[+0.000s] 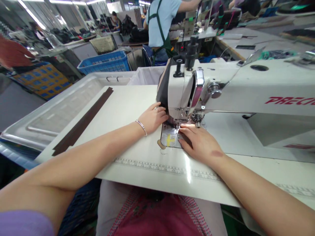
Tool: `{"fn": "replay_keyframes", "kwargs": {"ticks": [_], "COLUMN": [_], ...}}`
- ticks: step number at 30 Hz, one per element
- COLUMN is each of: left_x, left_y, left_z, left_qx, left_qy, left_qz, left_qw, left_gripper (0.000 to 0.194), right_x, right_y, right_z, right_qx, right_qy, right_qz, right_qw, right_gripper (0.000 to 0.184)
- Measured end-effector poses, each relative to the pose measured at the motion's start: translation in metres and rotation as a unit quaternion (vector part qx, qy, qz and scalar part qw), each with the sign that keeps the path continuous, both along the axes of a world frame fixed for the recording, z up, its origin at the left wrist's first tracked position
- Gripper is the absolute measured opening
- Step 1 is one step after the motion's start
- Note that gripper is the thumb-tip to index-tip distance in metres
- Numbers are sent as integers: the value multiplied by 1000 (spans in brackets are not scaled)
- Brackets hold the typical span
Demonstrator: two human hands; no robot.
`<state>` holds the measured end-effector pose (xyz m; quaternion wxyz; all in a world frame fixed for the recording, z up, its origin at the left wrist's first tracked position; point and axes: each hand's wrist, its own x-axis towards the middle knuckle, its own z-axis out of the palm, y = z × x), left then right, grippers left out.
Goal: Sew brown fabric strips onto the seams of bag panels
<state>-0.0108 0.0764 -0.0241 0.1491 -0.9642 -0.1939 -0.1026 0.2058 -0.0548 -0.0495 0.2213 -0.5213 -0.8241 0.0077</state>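
Note:
A white sewing machine [246,88] stands on a white table [137,164]. My left hand [153,118], with a bracelet on the wrist, lies left of the needle with fingers curled against a dark fabric piece [162,86] that runs up behind the machine head. My right hand [199,143] rests flat on the metal needle plate [169,137], fingers stretched toward the presser foot [177,124], pressing on the work there. The needle itself is mostly hidden by the machine head and my fingers.
A long dark brown strip [82,123] lies on the table's left side beside a grey tray [49,118]. A ruler scale [157,167] is printed near the front edge. A blue crate [104,62] and a person in a green apron [161,26] are behind.

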Motion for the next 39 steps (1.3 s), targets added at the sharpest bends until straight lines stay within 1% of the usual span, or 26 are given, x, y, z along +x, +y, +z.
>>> {"fn": "replay_keyframes", "kwargs": {"ticks": [2,4,6,8,9,11,13,14,15,16,17,18,19,20,22,24,25,26,27,29,30,31,33,35,37,39], "left_x": [2,5,7,5,2,-8,-20,-26,-31,-35,-38,-39,-39,-37,-31,-24,-21,-18,-16,-13,-12,-11,-10,-10,-12,-15], "left_y": [-11,-30,-50,-63,-64,-55,-36,-25,-16,-9,-5,-6,-11,-19,-44,-70,-80,-87,-91,-90,-88,-84,-78,-75,-75,-75], "left_z": [4,9,16,28,36,50,62,65,67,67,66,64,62,58,51,44,40,37,34,28,24,21,13,5,0,-3], "left_qx": [0,-3,-15,-24,-23,-7,15,21,19,9,-6,-21,-30,-32,-23,-28,-38,-50,-62,-86,-100,-118,-157,-185,-198,-205], "left_qy": [41,101,152,151,133,82,49,51,66,92,121,145,158,158,137,127,122,112,95,58,48,44,43,35,22,11], "left_qz": [1,5,-14,-50,-64,-57,-4,30,66,94,108,104,80,42,-66,-162,-184,-184,-162,-83,-47,-19,14,29,32,26], "left_qw": [999,995,988,987,989,995,999,998,995,991,987,984,984,986,988,978,974,975,980,991,993,992,987,982,979,978], "left_gripper": [19,16,13,16,20,30,55,69,79,81,77,68,59,50,37,32,33,37,46,72,81,85,86,86,84,79], "right_x": [-1,-4,-6,-8,-9,-10,-9,-9,-9,-9,-9,-9,-9,-9,-9,-8,-8,-7,-6,-4,-3,-3,-2,-2,-3,-4], "right_y": [-1,-2,-3,-4,-4,-4,-3,-3,-3,-3,-3,-3,-4,-5,-6,-7,-8,-9,-9,-10,-11,-11,-10,-9,-9,-15], "right_z": [0,-1,-2,-4,-5,-5,-5,-4,-4,-3,-3,-3,-3,-3,-3,-3,-3,-2,-2,-1,-1,-1,-2,-3,-1,7], "right_qx": [7,15,23,25,24,17,11,9,7,6,5,4,5,6,9,11,11,10,8,5,5,6,8,10,8,3], "right_qy": [10,20,30,37,39,39,40,42,43,45,46,48,49,51,52,50,48,46,44,41,41,41,44,48,46,32], "right_qz": [5,17,32,47,54,63,66,66,66,65,65,63,62,61,65,83,94,104,112,121,126,129,130,128,124,121], "right_qw": [1000,1000,999,998,998,997,997,997,997,997,997,997,997,997,996,995,994,993,993,992,991,991,990,991,991,992], "right_gripper": [34,34,36,38,38,36,34,33,33,32,32,33,35,37,41,38,34,32,29,27,25,25,24,24,24,23]}}
